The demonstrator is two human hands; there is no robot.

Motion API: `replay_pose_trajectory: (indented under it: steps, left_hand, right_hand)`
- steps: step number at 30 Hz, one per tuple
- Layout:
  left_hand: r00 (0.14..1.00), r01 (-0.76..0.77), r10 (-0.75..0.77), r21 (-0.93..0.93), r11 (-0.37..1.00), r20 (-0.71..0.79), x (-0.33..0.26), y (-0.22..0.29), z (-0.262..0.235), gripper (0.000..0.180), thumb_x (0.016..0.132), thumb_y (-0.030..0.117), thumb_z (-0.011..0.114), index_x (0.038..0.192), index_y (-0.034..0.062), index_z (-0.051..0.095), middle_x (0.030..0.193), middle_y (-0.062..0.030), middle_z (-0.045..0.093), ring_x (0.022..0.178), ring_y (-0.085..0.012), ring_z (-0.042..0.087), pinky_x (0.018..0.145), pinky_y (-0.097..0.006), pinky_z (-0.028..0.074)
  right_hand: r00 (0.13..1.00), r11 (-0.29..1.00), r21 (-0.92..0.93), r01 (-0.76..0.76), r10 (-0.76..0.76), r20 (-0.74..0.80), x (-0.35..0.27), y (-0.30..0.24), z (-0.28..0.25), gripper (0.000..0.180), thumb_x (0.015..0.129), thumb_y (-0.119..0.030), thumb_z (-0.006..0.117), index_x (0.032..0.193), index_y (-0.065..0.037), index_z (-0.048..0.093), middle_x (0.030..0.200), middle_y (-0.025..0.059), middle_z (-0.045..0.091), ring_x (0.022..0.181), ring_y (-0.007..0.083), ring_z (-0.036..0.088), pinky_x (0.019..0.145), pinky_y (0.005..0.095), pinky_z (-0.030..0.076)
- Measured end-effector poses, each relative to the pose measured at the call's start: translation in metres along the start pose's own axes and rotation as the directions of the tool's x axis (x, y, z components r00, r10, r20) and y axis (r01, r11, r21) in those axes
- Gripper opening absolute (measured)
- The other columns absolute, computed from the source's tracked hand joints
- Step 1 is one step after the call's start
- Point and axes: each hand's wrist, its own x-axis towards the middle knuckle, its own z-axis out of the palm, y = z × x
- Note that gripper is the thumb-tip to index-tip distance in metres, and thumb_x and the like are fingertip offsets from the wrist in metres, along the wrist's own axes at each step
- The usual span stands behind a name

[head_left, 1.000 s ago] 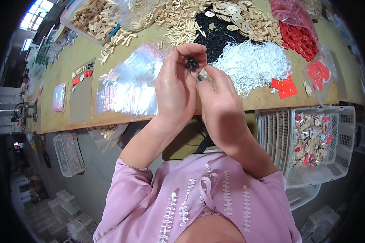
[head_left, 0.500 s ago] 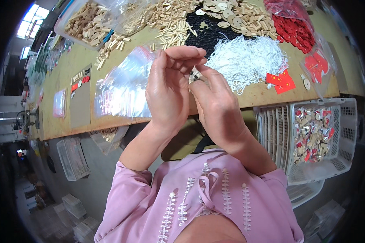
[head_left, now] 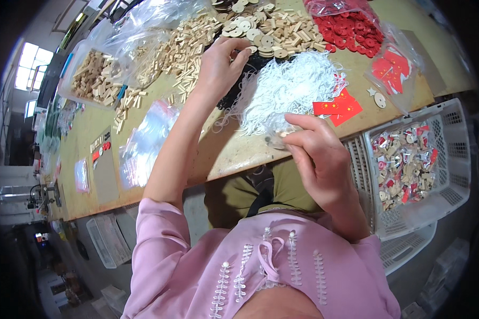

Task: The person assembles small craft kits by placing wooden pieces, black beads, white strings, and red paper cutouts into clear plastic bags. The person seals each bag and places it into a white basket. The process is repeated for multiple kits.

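My left hand [head_left: 221, 69] reaches over the far part of the table, its thumb and fingers pinched together. A pale round wooden disc [head_left: 252, 49] shows at those fingertips, at the near edge of a pile of wooden discs [head_left: 269, 29]. Nearer to me, my right hand [head_left: 319, 149] grips a small clear plastic bag [head_left: 277, 126] between thumb and fingers; small pieces show inside, too small to name. The bag is in front of a tangled heap of white elastic cords [head_left: 287, 87]. Small black pieces [head_left: 234, 95] lie partly hidden behind my left wrist.
Wooden sticks and blocks [head_left: 183, 50] spread at the far left, beside a tub of blocks [head_left: 93, 80]. Empty clear bags [head_left: 149, 141] lie left. Red discs [head_left: 351, 34] and red paper flags [head_left: 340, 106] lie right. A white crate [head_left: 449, 186] of filled bags stands beside the table.
My hands, close together before, have parted. The left has moved up to the wooden discs; the right has moved down and right with the plastic bag. The view has shifted slightly.
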Motion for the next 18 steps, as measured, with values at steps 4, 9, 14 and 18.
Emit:
replay_pose_trajectory:
  steps: [4, 9, 14, 18]
  left_hand:
    - [0.997, 0.057, -0.070, 0.272, 0.961, 0.038, 0.028, -0.041, 0.045, 0.031, 0.089, 0.032, 0.073, 0.104, 0.0045, 0.075, 0.101, -0.0175, 0.071, 0.092, -0.0351, 0.070, 0.082, -0.045, 0.055]
    - [0.990, 0.073, -0.102, 0.264, 0.962, 0.098, 0.033, -0.048, 0.054, 0.026, 0.089, 0.028, 0.072, 0.102, 0.0058, 0.076, 0.096, -0.0152, 0.074, 0.089, -0.0334, 0.071, 0.082, -0.043, 0.056]
    - [0.976, 0.215, -0.214, -0.012, 0.977, 0.050, 0.028, -0.063, 0.046, 0.023, 0.092, 0.024, 0.073, 0.106, 0.0060, 0.078, 0.092, -0.0126, 0.078, 0.081, -0.0229, 0.075, 0.076, -0.033, 0.058]
    - [0.985, 0.171, -0.174, -0.152, 0.974, -0.008, 0.022, -0.067, 0.044, 0.019, 0.093, 0.019, 0.072, 0.105, 0.0058, 0.077, 0.091, -0.0107, 0.078, 0.080, -0.0200, 0.075, 0.076, -0.031, 0.057]
  right_hand:
    - [0.998, 0.997, -0.037, -0.065, 0.065, 0.000, -0.010, 0.011, -0.016, 0.020, 0.087, 0.009, 0.068, 0.103, -0.002, 0.065, 0.118, 0.0207, 0.066, 0.101, 0.0379, 0.067, 0.085, 0.0403, 0.056]
    - [0.997, 0.996, -0.044, -0.076, 0.076, -0.002, -0.012, 0.013, -0.026, 0.021, 0.086, 0.011, 0.066, 0.103, -0.001, 0.066, 0.119, 0.0214, 0.068, 0.101, 0.0342, 0.069, 0.086, 0.0374, 0.055]
    - [0.997, 0.997, -0.014, -0.082, 0.082, 0.008, -0.006, 0.019, -0.024, 0.018, 0.088, 0.009, 0.066, 0.103, -0.001, 0.066, 0.117, 0.0210, 0.069, 0.101, 0.0344, 0.069, 0.085, 0.0366, 0.054]
    - [0.997, 0.996, -0.031, -0.080, 0.080, 0.014, -0.002, 0.017, -0.020, 0.016, 0.088, 0.008, 0.066, 0.101, -0.001, 0.067, 0.115, 0.0201, 0.070, 0.102, 0.0336, 0.069, 0.086, 0.0366, 0.055]
